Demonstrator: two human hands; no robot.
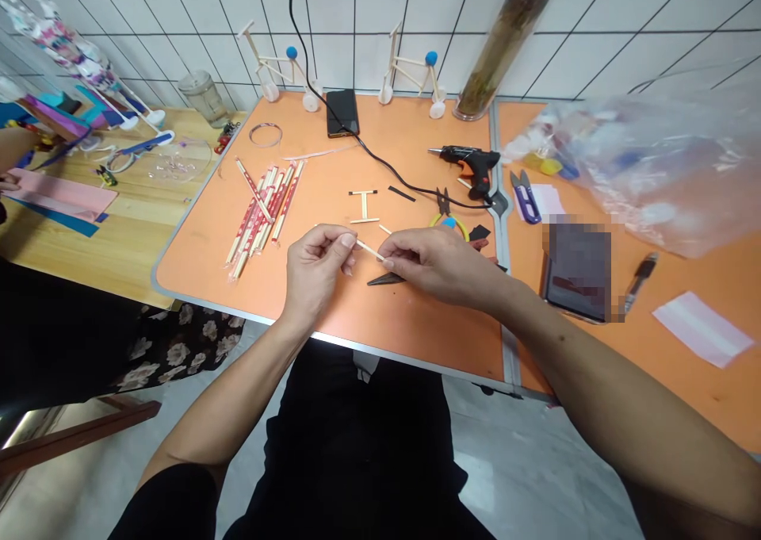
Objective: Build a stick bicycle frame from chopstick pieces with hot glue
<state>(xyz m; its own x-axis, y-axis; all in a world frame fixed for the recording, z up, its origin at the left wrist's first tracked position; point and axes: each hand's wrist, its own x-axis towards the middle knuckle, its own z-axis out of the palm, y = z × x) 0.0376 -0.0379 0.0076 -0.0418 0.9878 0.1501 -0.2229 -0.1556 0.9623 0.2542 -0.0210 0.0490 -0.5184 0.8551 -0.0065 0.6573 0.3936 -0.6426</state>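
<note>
Between my two hands a short wooden stick (369, 250) is held above the orange table (333, 310). My left hand (321, 264) pinches one end of it between thumb and fingertips. At the other end, my right hand (425, 261) has thumb and forefinger closed on it. Just beyond lies a small H-shaped stick frame (365, 205) with dark tips on its far bar. Another short stick piece (385, 228) shows beside my right hand. Dark pointed plier jaws (385, 279) stick out from under that hand, which hides part of the tool.
Wrapped chopsticks (261, 215) lie at left. A glue gun (469, 163), yellow-handled cutters (443, 207) and purple snips (525, 197) are at right. Two stick models (285, 68) (413, 72) stand by the wall near a phone (342, 113). A black cable (386, 162) crosses the table.
</note>
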